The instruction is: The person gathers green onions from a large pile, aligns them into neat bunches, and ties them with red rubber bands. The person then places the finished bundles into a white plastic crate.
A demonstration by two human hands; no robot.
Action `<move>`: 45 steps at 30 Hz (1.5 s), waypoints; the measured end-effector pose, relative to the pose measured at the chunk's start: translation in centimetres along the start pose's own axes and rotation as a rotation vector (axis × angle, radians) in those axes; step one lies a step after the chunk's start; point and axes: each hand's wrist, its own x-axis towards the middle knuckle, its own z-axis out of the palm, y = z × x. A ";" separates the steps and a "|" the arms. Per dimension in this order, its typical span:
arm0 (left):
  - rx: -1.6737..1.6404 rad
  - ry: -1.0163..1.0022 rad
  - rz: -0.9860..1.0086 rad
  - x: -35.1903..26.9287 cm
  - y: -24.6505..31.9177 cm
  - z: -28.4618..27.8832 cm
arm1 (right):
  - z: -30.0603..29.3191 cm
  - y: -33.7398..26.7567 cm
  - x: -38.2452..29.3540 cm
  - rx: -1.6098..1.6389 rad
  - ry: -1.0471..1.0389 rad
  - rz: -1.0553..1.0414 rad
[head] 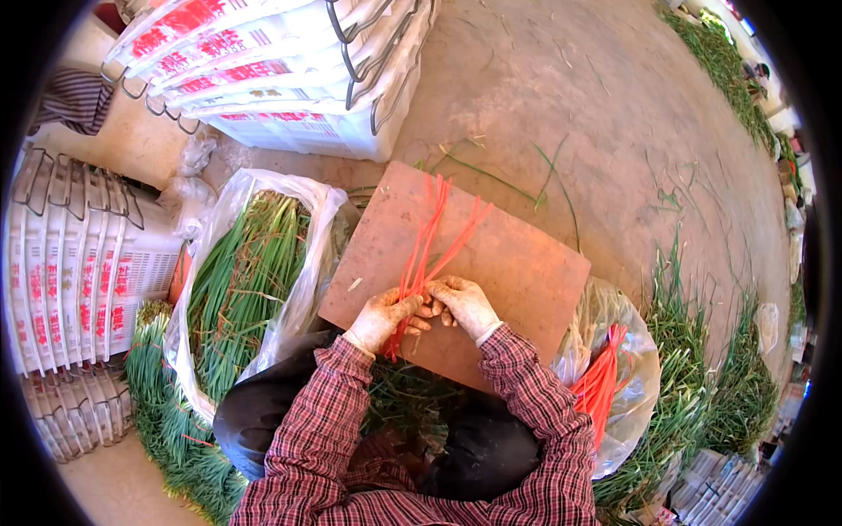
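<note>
A bundle of thin red plastic strips [427,246] fans out across a reddish-brown flat board [526,283] in front of me. My left hand [388,319], in a pale, soiled glove, grips the strips near their lower part, and their short ends hang out below it. Close against it is my right hand [466,304], gloved too, its fingers bent and its fingertips at the strips. Whether it pinches a strip is hidden. The board lies at a slant in front of my knees.
Left of the board, a plastic-lined container [316,243] holds green stalks [253,283]; tied bundles [184,421] lie beside it. White crates [283,98] are stacked ahead, more crates [79,276] at left. More red strips [602,381] rest on a plastic bag [635,407]; loose greens [684,388] cover the floor.
</note>
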 end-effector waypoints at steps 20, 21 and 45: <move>0.277 0.348 0.163 0.4 1.6 -0.7 | -3.2 -0.9 -2.5 -0.108 0.148 -0.001; 0.277 0.350 0.164 0.3 1.7 -0.8 | -3.8 -0.9 -2.9 -0.108 0.146 -0.001; 1.160 0.557 0.456 -13.4 14.6 -0.6 | -5.4 1.7 -7.0 -0.471 0.330 0.151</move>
